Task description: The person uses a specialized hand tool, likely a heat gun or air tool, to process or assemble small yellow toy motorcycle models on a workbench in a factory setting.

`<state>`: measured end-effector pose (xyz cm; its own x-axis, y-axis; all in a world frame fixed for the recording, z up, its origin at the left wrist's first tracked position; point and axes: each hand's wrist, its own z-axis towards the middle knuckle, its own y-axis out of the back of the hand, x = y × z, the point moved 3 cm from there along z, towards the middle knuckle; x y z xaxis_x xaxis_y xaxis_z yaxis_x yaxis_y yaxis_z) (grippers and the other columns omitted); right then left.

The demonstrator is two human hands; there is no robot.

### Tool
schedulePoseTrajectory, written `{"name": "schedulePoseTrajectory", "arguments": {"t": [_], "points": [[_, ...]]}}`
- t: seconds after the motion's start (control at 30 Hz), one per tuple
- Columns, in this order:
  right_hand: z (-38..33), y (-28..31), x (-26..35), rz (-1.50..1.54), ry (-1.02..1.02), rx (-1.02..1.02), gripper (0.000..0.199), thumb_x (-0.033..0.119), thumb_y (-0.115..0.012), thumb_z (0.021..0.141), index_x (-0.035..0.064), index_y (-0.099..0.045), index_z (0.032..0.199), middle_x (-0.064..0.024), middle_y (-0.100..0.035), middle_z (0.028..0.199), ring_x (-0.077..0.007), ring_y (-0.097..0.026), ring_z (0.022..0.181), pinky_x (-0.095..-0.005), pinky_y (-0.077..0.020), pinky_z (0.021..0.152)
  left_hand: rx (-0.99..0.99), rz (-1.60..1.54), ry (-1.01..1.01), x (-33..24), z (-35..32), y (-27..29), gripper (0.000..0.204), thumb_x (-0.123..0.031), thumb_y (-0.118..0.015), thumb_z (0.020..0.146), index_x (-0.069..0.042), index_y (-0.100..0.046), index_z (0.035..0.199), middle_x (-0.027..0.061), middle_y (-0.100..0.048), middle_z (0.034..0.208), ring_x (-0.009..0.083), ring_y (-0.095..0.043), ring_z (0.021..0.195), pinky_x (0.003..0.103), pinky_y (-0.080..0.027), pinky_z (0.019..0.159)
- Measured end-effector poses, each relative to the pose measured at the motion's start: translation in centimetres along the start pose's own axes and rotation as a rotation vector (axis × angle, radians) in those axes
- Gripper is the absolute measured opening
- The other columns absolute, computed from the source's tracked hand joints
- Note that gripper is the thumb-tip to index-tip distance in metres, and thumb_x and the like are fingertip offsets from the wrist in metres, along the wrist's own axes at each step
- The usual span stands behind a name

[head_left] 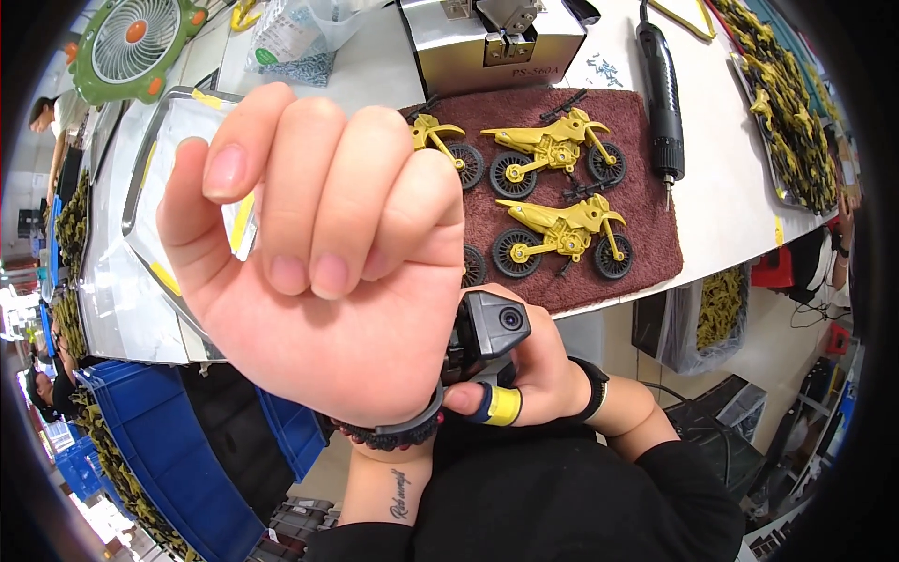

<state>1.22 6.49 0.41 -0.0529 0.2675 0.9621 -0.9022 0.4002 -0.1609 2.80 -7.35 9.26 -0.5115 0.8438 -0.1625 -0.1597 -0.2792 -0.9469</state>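
1. Your left hand point(323, 253) is raised close to the camera, palm side toward you, fingers curled into a loose fist with nothing in it.
2. A dark beaded band point(393, 433) circles that wrist.
3. Your right hand point(534, 370) sits just beneath it, at the left wrist. Its fingers pinch a small black camera unit point(487, 328) mounted on the wrist band; a yellow ring-like sleeve point(503, 406) sits on one finger. A black strap wraps the right wrist too.
4. The camera unit is touching both the left wrist and the right fingertips, lens facing up and right.
5. Behind the hands, a brown mat point(646, 187) lies on the white table point(721, 150). Two complete yellow toy motorbikes point(557, 145) rest on their sides on it; a third is partly hidden by your fist.
6. A black electric screwdriver point(663, 89) lies right of the mat, tip toward you.
7. A metal tray point(140, 178) with a white lining sits left, behind your fist.
8. Far right: a tray heaped with yellow parts point(791, 112).
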Motion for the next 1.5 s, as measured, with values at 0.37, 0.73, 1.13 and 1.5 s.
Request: {"name": "schedulePoseTrajectory", "arguments": {"t": [0.37,0.73,1.13,1.5], "points": [[0.7,0.4,1.3,-0.172,0.107,-0.057,0.063,0.017,-0.079,0.072,-0.0026,-0.049,0.124,-0.0150,-0.061,0.105,-0.0246,-0.063,0.092,-0.0320,-0.0490,0.081,-0.138,-0.163,-0.058,-0.4,-0.3,1.1,0.017,-0.010,-0.051,0.087,-0.009,-0.045,0.071,-0.0015,-0.033,0.050,0.0090,-0.032,0.048,0.024,-0.026,0.050],[1.0,1.4,2.4,-0.277,0.208,-0.002,0.050,0.011,-0.074,0.074,-0.0039,-0.056,0.119,-0.0155,-0.064,0.104,-0.0247,-0.065,0.090,-0.0331,-0.0496,0.082,-0.110,-0.094,-0.077,0.0,-0.4,1.2,0.017,-0.013,-0.051,0.088,-0.009,-0.045,0.072,-0.0020,-0.034,0.052,0.0090,-0.033,0.049,0.024,-0.027,0.051],[-0.3,-0.3,0.6,0.397,-0.209,0.112,0.061,0.004,-0.063,0.085,0.0008,-0.032,0.138,-0.0103,-0.049,0.129,-0.0141,-0.050,0.115,-0.0326,-0.0416,0.097,-0.195,-0.293,0.115,1.7,-2.2,-1.4,0.025,-0.014,-0.053,0.089,-0.012,-0.040,0.068,-0.0023,-0.033,0.049,0.0071,-0.033,0.043,0.023,-0.025,0.044],[1.5,10.0,6.9,-1.368,-0.075,0.238,0.076,0.012,-0.078,0.056,0.0101,-0.049,0.126,-0.0199,-0.041,0.133,-0.0408,-0.035,0.126,-0.0502,-0.0343,0.100,0.543,2.675,0.230,-3.8,-3.5,2.4,0.062,-0.024,-0.075,0.059,-0.007,-0.054,0.116,0.0177,-0.047,0.125,0.0351,-0.044,0.119,0.050,-0.033,0.100]]}}
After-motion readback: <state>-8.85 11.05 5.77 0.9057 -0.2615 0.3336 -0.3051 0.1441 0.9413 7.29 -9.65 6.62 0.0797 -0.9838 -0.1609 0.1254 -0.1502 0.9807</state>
